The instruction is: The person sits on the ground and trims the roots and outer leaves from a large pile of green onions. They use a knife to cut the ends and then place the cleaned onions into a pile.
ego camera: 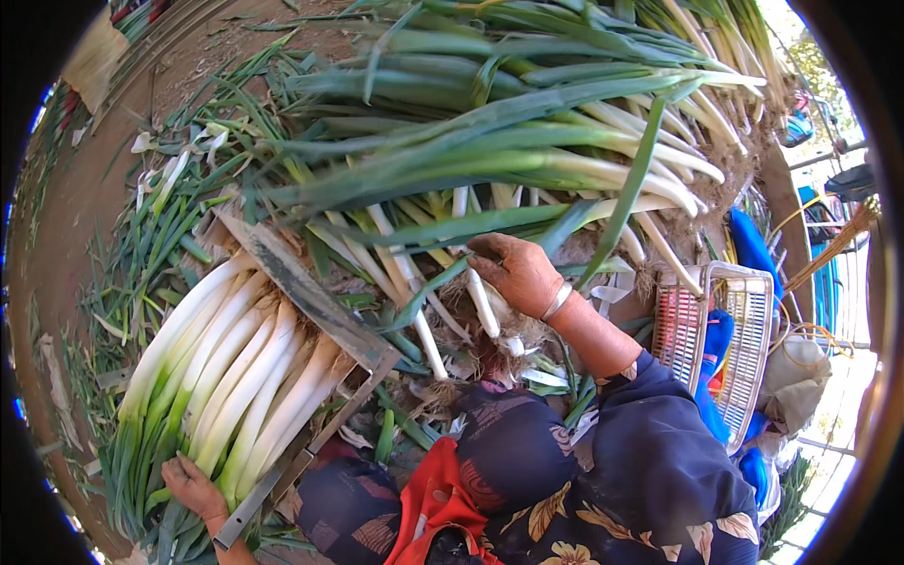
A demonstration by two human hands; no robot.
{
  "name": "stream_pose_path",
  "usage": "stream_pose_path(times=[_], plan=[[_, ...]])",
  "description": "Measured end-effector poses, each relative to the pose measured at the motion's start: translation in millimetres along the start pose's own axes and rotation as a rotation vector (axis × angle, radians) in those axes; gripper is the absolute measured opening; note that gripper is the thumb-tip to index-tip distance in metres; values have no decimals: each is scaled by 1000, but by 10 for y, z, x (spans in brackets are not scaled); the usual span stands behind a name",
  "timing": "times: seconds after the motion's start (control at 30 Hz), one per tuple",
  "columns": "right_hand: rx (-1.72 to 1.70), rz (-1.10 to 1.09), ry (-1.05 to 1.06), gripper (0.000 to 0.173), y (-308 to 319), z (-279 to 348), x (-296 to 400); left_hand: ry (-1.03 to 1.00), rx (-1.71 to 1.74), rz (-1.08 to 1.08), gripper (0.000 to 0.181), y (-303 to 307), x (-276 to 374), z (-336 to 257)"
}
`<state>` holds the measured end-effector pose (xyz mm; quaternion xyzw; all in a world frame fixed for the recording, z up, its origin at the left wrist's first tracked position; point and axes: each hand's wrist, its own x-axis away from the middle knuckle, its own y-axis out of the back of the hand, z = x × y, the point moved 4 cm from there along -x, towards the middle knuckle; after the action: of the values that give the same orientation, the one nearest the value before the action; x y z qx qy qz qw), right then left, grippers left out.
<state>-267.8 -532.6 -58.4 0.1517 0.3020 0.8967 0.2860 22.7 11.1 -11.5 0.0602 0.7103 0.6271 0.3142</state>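
A bundle of cleaned leeks or large green onions (233, 367) lies at the lower left, its root ends against an upright metal plate (304, 282) on a metal frame. My left hand (194, 487) rests against the green part of that bundle; whether its fingers close on a stalk cannot be told. My right hand (515, 272) is bent at the wrist near the middle, its fingertips by a thin green leaf and above white stalks (482, 304) with roots. Just beyond it lies a large heap of untrimmed stalks (452, 155), white ends to the right.
Green leaf scraps (176, 247) and dry peelings cover the ground at the left. At the right stands a white plastic basket (748, 339) with blue and red items in it. A bar of the metal frame (268, 494) runs beside my left forearm. More stalks (734, 42) lie at the top right.
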Motion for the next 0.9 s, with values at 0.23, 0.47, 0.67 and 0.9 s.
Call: stream_pose_path(times=[0.23, 0.47, 0.67, 0.9], plan=[[116, 89, -81, 37, 274, -173, 214, 14, -6, 43, 33, -49, 27, 118], [87, -436, 1, 19, 1166, -506, 283, 22, -66, 40, 31, -48, 35, 93], [1121, -633, -361, 56, 2561, -1215, 221, -11, -28, 57, 29, -71, 22, 32], [879, -215, -109, 36, 2021, -969, 564, -26, -57, -36, 14, 68, 84, 22]])
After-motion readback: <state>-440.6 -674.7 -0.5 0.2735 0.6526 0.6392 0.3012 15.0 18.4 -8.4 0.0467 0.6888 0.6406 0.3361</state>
